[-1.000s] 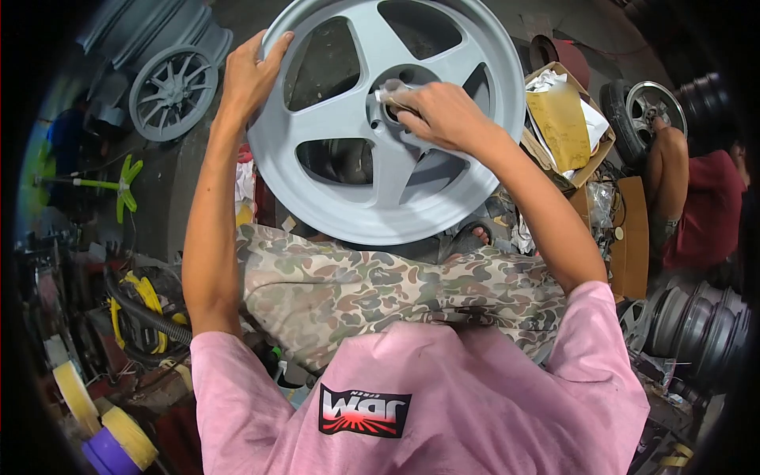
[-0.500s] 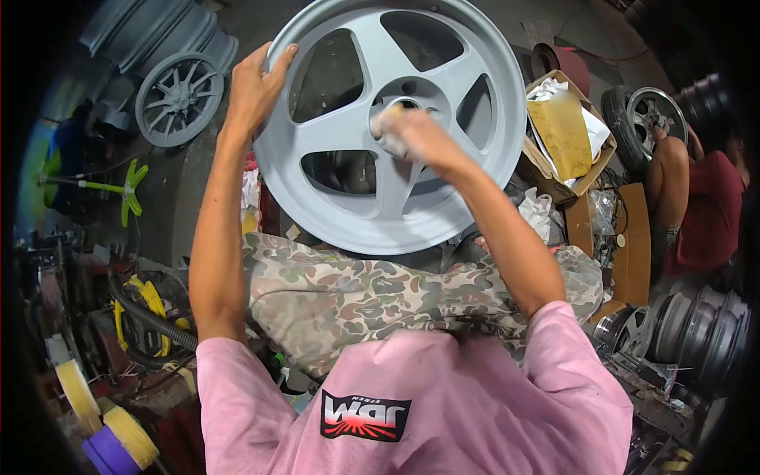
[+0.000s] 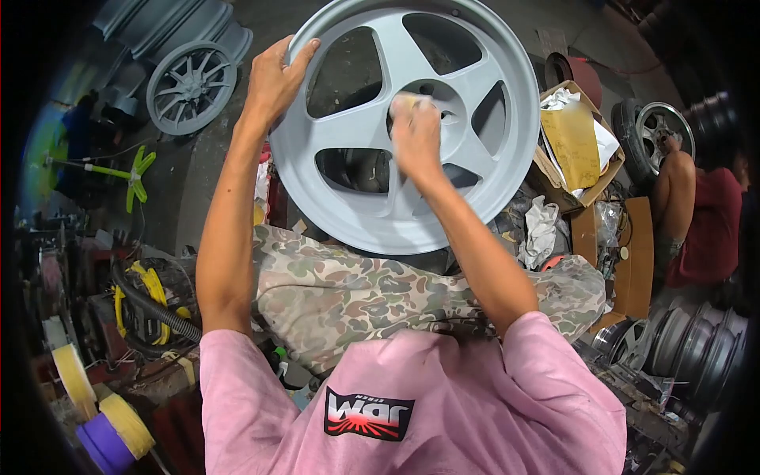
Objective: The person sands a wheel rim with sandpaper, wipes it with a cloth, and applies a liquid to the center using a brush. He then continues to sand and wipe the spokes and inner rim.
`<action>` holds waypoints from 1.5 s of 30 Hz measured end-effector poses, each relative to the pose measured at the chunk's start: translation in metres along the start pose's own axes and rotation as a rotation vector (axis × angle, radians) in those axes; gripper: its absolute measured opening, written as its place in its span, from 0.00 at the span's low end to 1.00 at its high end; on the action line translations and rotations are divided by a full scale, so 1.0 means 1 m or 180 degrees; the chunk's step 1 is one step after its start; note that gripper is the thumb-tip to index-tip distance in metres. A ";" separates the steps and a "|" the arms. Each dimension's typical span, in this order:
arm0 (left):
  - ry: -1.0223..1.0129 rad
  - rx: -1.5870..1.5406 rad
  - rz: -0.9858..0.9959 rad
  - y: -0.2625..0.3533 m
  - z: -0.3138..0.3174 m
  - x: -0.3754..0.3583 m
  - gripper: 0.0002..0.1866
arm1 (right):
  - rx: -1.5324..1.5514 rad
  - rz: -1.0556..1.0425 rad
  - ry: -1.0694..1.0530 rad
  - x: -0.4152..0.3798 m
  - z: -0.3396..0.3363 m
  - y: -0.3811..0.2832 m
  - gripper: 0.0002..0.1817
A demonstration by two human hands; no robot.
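A large pale grey five-spoke wheel rim (image 3: 348, 131) stands tilted in front of me, above my camouflage-clad legs. At its upper left edge my left hand (image 3: 277, 79) is wrapped round the outer lip, thumb on the face side. Over the hub at the centre, my right hand (image 3: 417, 134) is closed on a small pale yellowish pad (image 3: 412, 101) and presses it against the rim. The hand is smeared by motion, and the pad is partly hidden by the fingers.
A grey multi-spoke rim (image 3: 191, 89) lies at upper left near stacked rims. To the right stand a cardboard box (image 3: 598, 178) with papers and a person in a dark red shirt (image 3: 708, 226) beside a wheel. Tape rolls (image 3: 75, 380) are at lower left.
My right hand has shifted slightly over the hub, its wrist now lower and more upright. The rim, my left hand and the surroundings appear a little further right in view.
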State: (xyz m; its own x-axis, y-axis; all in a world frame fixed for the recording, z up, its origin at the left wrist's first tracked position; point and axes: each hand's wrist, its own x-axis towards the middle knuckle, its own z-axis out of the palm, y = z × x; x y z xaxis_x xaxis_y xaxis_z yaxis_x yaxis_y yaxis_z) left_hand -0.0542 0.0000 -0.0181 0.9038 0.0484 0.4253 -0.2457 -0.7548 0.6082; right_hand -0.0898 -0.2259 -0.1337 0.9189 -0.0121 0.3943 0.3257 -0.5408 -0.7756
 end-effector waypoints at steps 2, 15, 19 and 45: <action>0.0038 0.0161 0.0190 -0.008 0.001 0.006 0.24 | 0.0267 -0.0210 -0.0451 -0.036 -0.024 0.007 0.17; -0.0053 -0.0930 -0.0170 -0.008 -0.002 0.002 0.25 | -0.1023 -0.1377 -0.1628 -0.032 -0.090 0.024 0.11; -0.0639 -0.1336 -0.0762 -0.002 -0.009 0.001 0.29 | 0.1759 0.0979 -0.1900 -0.046 -0.112 0.014 0.14; -0.0551 -0.3066 -0.1080 -0.002 -0.003 -0.010 0.23 | -0.0732 -0.0499 -0.2714 -0.150 -0.058 -0.014 0.09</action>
State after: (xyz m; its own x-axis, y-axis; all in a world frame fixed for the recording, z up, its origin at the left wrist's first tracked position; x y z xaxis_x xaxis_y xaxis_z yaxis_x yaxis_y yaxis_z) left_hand -0.0643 0.0029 -0.0214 0.9971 0.0088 0.0754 -0.0760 0.1278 0.9889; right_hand -0.2452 -0.2652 -0.1536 0.7507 0.6553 -0.0838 0.4929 -0.6400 -0.5894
